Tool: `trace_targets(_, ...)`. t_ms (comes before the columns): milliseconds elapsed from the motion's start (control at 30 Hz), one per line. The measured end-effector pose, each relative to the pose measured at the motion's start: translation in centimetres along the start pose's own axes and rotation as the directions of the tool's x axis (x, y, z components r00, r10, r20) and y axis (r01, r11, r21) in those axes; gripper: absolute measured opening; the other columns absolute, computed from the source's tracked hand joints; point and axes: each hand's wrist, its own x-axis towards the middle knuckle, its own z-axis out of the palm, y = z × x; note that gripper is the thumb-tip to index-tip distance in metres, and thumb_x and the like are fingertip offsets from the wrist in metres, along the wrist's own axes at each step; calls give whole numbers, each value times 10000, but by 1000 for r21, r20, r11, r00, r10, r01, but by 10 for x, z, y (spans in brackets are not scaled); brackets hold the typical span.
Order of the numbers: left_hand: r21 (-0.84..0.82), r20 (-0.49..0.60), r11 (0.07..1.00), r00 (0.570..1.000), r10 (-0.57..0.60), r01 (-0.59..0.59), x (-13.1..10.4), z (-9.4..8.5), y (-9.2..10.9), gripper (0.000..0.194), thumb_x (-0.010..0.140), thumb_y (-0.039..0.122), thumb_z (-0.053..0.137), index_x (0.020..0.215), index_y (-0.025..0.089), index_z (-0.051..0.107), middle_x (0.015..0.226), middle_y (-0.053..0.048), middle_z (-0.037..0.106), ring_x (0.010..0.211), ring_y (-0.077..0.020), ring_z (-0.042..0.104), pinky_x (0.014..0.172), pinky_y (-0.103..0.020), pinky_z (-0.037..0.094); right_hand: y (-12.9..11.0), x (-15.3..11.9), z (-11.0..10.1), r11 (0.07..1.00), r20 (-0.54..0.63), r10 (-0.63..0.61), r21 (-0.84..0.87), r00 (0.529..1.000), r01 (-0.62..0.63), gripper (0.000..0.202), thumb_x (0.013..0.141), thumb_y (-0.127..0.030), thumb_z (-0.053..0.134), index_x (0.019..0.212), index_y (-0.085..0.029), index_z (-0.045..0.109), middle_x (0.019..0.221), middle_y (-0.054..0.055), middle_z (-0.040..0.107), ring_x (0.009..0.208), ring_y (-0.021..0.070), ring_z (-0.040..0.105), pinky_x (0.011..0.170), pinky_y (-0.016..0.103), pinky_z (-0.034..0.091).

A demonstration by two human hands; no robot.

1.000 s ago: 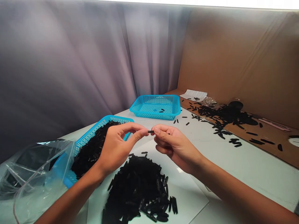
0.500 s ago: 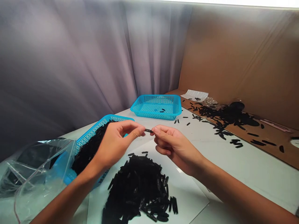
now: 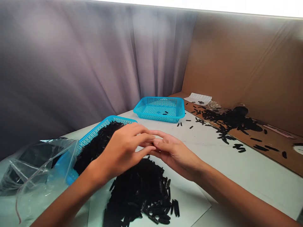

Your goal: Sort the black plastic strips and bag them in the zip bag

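Note:
My left hand point(image 3: 129, 146) and my right hand point(image 3: 176, 151) meet at the fingertips, over the far end of a heap of small black oblong pieces point(image 3: 139, 189). My left thumb and bent fingers press toward the right fingertips. The right hand is turned partly palm up, with its thumb laid against its fingers. Whatever lies between the fingers is hidden. The heap rests on a white sheet point(image 3: 191, 205). Beside my left hand, a blue basket point(image 3: 111, 118) is filled with more black pieces point(image 3: 94, 146).
A second blue basket point(image 3: 158, 117) at the back holds a few black pieces. Clear plastic bags point(image 3: 35, 176) lie at the left. Black pieces point(image 3: 232, 118) are scattered on cardboard at the right, near a gridded paper point(image 3: 198, 98) and a pink-handled cutter point(image 3: 279, 130).
The small slotted black piece seen between both hands' fingertips is now hidden. My hands have come together, the right turning its palm up and the left fingers reaching over it.

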Motion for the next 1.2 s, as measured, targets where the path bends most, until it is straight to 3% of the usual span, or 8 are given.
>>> trace_targets(100,27,-64,997,996,69,-67,0,9,0,82,963,201,639,975,193,719,952,-28,771,882,-188,667,823,-338,506,-1,-1,1,999,27,-37,39,999,36,452,900,-258,719,1328,-179,594,1133,82,744,1058,176,696,1108,387,477)
trace_targets(300,-19,-132,997,989,66,-69,-2,8,-6,39,952,186,662,951,193,700,924,-17,773,885,-175,656,842,-334,509,-6,-1,-1,997,115,-50,70,992,42,560,905,-230,711,1427,-196,512,1211,81,723,1135,187,672,1143,425,441)
trace_targets(400,-8,-208,996,974,89,-93,-2,9,-7,52,930,140,684,957,180,704,887,-5,775,847,-162,668,817,-321,514,-9,0,-4,999,141,-45,-25,989,49,533,951,-315,674,1446,-234,495,1291,86,681,1175,201,643,1092,441,473)
trace_targets(500,-59,-284,998,959,18,-36,-1,9,-7,75,892,124,731,957,162,726,866,-7,780,805,-150,688,780,-297,528,-11,3,-8,965,56,-116,-229,992,126,367,968,-396,647,1294,-228,622,1234,87,684,1124,208,639,950,385,519)
trace_targets(600,-144,-277,987,955,-105,66,-1,9,-6,44,868,161,767,909,161,748,848,-8,785,760,-142,699,731,-276,530,-10,7,-13,890,-7,-221,-410,975,199,209,934,-388,687,1010,-197,721,976,53,705,938,176,637,809,313,489)
trace_targets(733,-199,-234,968,952,-198,153,-1,9,-6,49,846,175,794,885,179,765,835,14,786,755,-126,706,728,-253,523,-10,8,-16,853,-45,-272,-475,961,219,226,919,-385,694,832,-179,724,778,19,657,770,145,570,732,294,437)
trace_targets(900,-178,-242,977,958,-157,115,0,9,-9,78,843,181,799,911,170,762,859,9,789,798,-125,708,780,-250,525,-11,7,-15,855,-52,-291,-463,955,235,207,901,-371,711,841,-175,738,768,15,658,728,138,544,708,292,422)
trace_targets(1200,-225,-251,957,939,-237,181,-1,10,-7,56,845,208,797,890,184,773,846,4,786,737,-134,683,707,-272,526,-11,6,-12,826,-63,-354,-490,933,281,165,886,-342,726,912,-185,769,768,11,671,728,136,560,702,291,432)
